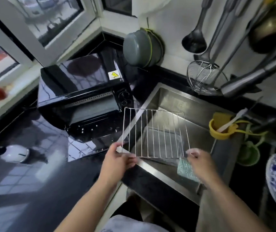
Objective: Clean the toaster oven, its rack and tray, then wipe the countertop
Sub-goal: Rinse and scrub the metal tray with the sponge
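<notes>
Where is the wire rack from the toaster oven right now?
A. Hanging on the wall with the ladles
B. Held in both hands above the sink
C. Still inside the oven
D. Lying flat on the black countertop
B: the left hand and right hand each grip a near corner of the wire rack, holding it over the steel sink.

A glossy black stone countertop (33, 190) carries a shiny black toaster oven (82, 96) with its door open, and a small white rounded object (16, 154) to the oven's left.
</notes>
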